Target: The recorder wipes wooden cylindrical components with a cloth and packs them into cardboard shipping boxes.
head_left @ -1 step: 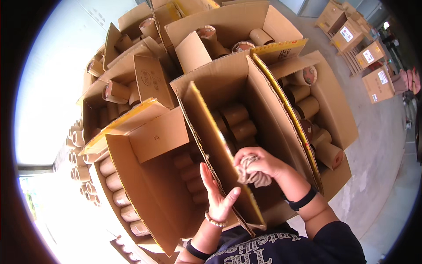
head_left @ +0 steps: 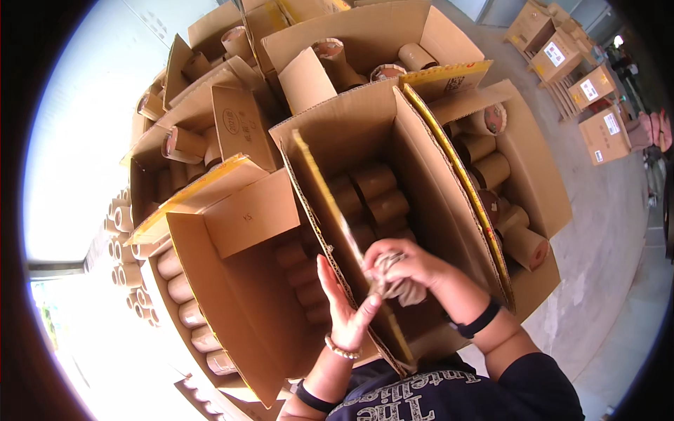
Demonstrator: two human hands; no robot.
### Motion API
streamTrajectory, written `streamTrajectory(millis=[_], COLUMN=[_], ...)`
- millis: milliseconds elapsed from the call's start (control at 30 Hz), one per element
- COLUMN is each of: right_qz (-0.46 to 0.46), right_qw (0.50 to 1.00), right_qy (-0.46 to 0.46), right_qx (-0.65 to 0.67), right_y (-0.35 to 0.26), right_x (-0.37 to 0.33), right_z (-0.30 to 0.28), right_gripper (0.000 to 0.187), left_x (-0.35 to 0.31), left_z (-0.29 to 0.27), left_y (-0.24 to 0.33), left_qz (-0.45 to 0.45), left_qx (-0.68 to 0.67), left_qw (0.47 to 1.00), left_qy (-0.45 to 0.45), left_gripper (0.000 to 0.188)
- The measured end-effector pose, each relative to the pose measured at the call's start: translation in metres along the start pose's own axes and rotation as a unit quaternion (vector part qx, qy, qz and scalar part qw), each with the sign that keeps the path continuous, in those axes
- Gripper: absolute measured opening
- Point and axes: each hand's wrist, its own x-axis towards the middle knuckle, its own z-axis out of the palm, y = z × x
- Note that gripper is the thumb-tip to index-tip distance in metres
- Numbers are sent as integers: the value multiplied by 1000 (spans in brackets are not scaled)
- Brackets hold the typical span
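My right hand (head_left: 404, 265) grips a crumpled grey-brown cloth (head_left: 406, 289) above the middle cardboard box (head_left: 437, 175). Its fingers press at the taped edge of that box's raised flap (head_left: 330, 193). On the flap's other side my left hand (head_left: 345, 316) is held upright and flat, thumb apart, along the box's left wall. Brown cardboard tubes (head_left: 382, 184) lie stacked deep inside the middle box. To the left, another open box (head_left: 232, 295) has tubes in its shadowed bottom.
More open boxes of tubes crowd the far side, such as one box (head_left: 432, 31) at the back and another (head_left: 544, 182) at the right. Loose tubes (head_left: 121, 242) are piled at far left. Closed cartons (head_left: 602, 133) stand on the floor at far right.
My right hand and the cloth have shifted slightly left and down, toward my left thumb. The flap leans a little further left. My left hand stays nearly where it was.
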Motion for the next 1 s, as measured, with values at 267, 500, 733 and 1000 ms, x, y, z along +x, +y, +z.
streamTrajectory(millis=[267, 500, 733, 1000], right_qz=[195, 334, 340, 275], right_qw=[920, 727, 717, 681], right_qy=[143, 428, 430, 493], right_qx=[308, -420, -430, -467], right_y=[94, 159, 167, 182], right_x=[39, 81, 130, 110], right_z=[-50, -134, -113, -126], right_gripper=[28, 76, 92, 82], left_x=[25, 24, 26, 26], left_z=[-6, 5, 15, 9], left_y=[5, 8, 9, 6], left_qz=[35, -17, -31, -14], left_qx=[173, 107, 118, 105], left_qw=[984, 993, 991, 994], left_qy=[7, 38, 54, 39], left_gripper=[89, 83, 83, 82])
